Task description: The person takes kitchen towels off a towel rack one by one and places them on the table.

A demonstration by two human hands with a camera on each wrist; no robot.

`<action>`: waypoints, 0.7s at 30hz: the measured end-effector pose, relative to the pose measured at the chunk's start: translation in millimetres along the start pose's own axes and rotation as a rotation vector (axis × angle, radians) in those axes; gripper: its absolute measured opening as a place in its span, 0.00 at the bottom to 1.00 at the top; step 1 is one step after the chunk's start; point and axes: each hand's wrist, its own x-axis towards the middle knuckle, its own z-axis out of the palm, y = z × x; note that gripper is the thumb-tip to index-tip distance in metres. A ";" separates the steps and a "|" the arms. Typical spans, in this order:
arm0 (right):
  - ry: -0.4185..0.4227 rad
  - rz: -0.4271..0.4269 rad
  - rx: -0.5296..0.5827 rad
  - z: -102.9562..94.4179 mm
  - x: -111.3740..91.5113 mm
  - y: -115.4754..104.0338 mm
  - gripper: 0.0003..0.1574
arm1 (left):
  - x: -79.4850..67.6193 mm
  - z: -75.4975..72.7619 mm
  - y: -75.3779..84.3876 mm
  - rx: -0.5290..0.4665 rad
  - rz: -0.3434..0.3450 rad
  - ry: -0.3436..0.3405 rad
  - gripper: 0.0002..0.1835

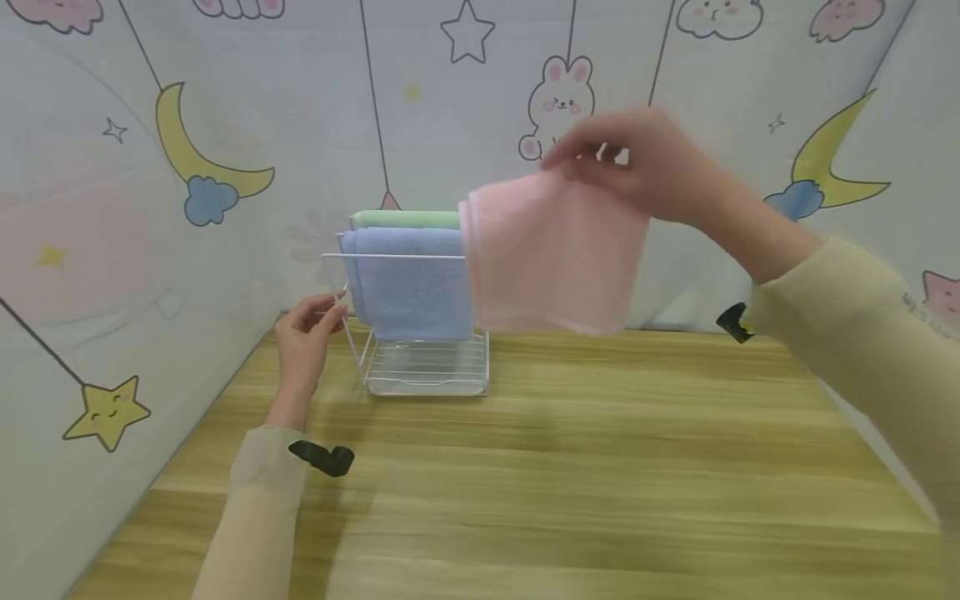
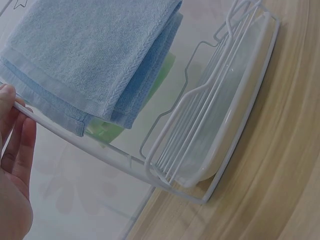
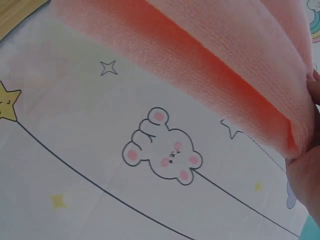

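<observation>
A folded pink towel (image 1: 555, 258) hangs in the air from my right hand (image 1: 637, 162), which pinches its top fold; the right wrist view shows the pink towel (image 3: 210, 60) draping down in layers. My left hand (image 1: 306, 329) grips the side post of a white wire rack (image 1: 349, 342). On the rack's bars hang a folded blue towel (image 1: 416, 283) and, behind it, a green towel (image 1: 405, 219). The front bar (image 1: 405, 256) carries nothing in its visible part; the pink towel covers its right end. In the left wrist view, finger and thumb hold the rack's post (image 2: 65, 135).
A shallow white tray (image 2: 220, 150) sits in the rack's wire base. The rack stands at the back left of the wooden table (image 1: 570, 467). Behind it hangs a white cloth (image 1: 315, 125) printed with moons, stars and a rabbit. Each wrist wears a black strap (image 1: 322, 457).
</observation>
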 end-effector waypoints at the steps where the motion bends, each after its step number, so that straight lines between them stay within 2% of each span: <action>1: -0.002 -0.001 0.002 3.3 -3.7 4.1 0.12 | 0.1 0.2 0.0 -0.005 0.001 0.001 0.15; 7: -0.034 0.001 0.017 22.6 -22.6 24.6 0.12 | -1.2 1.9 3.2 -0.031 0.012 -0.001 0.15; 15: -0.073 0.028 0.112 51.8 -44.0 41.4 0.13 | 1.0 1.9 2.5 -0.055 0.012 -0.002 0.13; 21: -0.104 0.092 0.157 75.7 -61.8 51.5 0.12 | -5.6 4.0 19.5 -0.062 0.010 -0.012 0.13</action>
